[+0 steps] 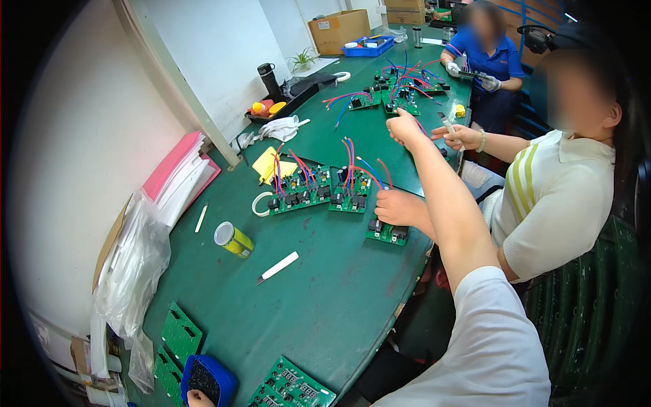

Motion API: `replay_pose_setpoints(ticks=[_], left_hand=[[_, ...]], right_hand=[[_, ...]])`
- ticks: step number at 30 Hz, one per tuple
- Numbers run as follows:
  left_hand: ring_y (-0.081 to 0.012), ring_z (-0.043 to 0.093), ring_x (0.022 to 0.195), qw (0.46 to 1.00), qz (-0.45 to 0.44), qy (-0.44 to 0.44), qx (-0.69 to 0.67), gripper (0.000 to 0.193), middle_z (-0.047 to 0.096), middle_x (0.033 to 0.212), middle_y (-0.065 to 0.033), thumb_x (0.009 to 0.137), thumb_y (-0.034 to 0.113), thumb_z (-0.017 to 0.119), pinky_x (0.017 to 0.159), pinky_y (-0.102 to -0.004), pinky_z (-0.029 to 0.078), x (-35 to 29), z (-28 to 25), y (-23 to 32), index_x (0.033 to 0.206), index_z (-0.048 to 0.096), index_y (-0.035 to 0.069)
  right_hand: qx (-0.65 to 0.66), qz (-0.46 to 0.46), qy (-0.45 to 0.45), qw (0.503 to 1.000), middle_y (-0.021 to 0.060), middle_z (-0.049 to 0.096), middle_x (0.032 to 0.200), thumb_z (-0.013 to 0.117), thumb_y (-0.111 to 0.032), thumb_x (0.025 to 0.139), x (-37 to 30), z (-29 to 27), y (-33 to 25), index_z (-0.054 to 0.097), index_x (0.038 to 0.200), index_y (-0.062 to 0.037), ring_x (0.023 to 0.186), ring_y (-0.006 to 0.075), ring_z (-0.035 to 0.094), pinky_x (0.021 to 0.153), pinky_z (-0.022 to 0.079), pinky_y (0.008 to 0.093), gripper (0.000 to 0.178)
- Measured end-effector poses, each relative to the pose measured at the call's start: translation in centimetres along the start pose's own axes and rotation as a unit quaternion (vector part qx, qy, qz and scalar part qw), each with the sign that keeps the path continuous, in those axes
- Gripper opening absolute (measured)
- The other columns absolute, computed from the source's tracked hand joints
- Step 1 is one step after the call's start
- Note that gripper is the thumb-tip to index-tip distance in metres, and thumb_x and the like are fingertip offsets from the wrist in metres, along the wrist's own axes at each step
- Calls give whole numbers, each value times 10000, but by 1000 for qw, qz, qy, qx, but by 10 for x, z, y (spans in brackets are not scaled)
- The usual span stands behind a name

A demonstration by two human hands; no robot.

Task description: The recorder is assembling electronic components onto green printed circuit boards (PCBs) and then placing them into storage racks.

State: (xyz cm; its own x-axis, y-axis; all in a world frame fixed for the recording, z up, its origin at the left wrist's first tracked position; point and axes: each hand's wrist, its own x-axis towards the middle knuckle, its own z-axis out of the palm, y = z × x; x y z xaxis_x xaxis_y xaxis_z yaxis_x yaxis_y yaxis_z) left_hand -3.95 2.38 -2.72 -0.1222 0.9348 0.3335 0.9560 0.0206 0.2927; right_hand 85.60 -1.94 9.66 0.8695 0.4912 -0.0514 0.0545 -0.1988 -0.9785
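Observation:
My right hand is stretched far across the table, fingers curled at the near edge of a green circuit board with red and blue wires. At the bottom edge, my left hand is partly cut off; its visible fingers close over the near rim of a blue box filled with small black parts. Green boards with black parts lie left of the box, and a board with digit displays lies right of it. Beneath my right arm, a co-worker's hand rests on another wired board.
The co-worker beside me holds a brush in the other hand. Farther back, a gloved person handles a board. Wired boards, a yellow-green can, a white-handled brush and a tape roll occupy the table.

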Motion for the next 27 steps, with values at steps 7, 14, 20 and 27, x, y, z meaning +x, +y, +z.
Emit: replay_pose_setpoints(ticks=[7,14,20,27], left_hand=[[-342,624,751,1000,11,7,23,166,647,822,-221,815,128,585,725,-388,499,-22,-40,74,863,637,-22],[-354,610,770,1000,12,-5,18,165,645,859,-214,816,138,582,742,-396,487,-22,-38,83,875,639,-5],[-357,602,763,1000,20,2,2,160,642,845,-213,815,145,583,739,-395,485,-21,-35,79,858,633,-1],[-355,605,771,1000,28,-1,-5,179,643,853,-218,819,153,584,743,-389,486,-22,-37,78,869,635,-11]], right_hand=[[-46,-116,-44,991,156,653,851,616,-114,721,-21,39,8,534,1196,-42,671,217,633,609,504,345,487],[-7,-307,-255,917,82,618,693,553,-62,759,-177,76,35,613,838,-42,614,156,576,554,461,326,101],[-82,-289,-420,856,126,625,730,536,-100,796,-295,69,78,604,901,-52,657,302,599,584,463,404,134],[-118,-327,-400,848,124,641,815,519,-122,829,-346,47,127,598,911,-50,754,324,611,644,476,428,135]])
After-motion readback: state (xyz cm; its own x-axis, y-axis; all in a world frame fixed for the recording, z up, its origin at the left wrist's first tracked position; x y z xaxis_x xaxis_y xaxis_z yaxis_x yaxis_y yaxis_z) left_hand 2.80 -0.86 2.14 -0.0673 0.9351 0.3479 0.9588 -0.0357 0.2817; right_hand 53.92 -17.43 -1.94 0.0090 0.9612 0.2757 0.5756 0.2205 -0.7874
